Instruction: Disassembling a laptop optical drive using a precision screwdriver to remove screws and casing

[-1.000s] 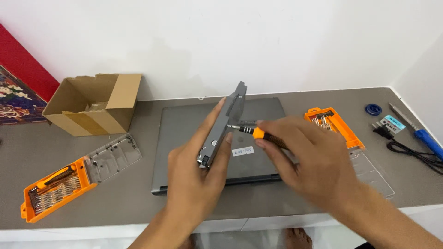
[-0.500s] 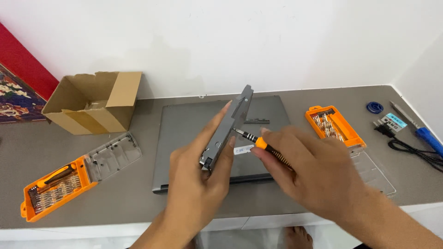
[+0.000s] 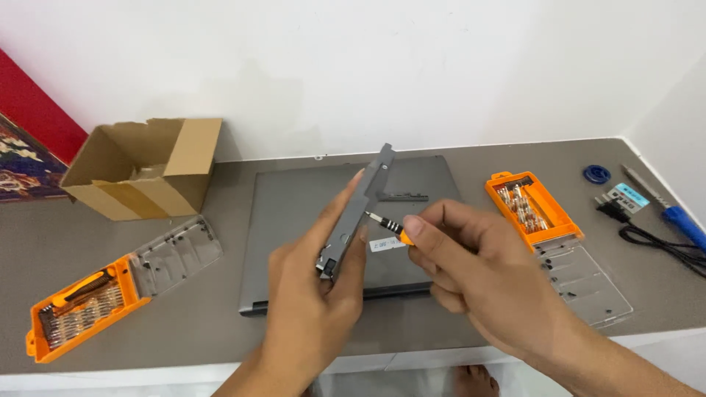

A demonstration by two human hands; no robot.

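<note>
My left hand (image 3: 312, 294) holds a flat grey metal drive-like part (image 3: 360, 206) on edge, tilted up over a closed grey laptop (image 3: 294, 213) that lies bottom-up on the table. A small screwdriver with an orange and black handle (image 3: 390, 226) is pinched in my right hand (image 3: 478, 276). Its tip touches the side of the grey part. Both hands hover above the laptop's middle.
An open cardboard box (image 3: 143, 173) stands at the back left. An orange bit case with a clear lid (image 3: 88, 298) lies at the front left, another orange bit case (image 3: 531, 206) at the right. A blue round piece (image 3: 597, 174), a blue-handled tool (image 3: 680, 217) and a black cable (image 3: 662, 242) lie far right.
Both hands, with the grey part and the screwdriver, have shifted slightly right and down over the laptop. The screwdriver tip stays against the part's side.
</note>
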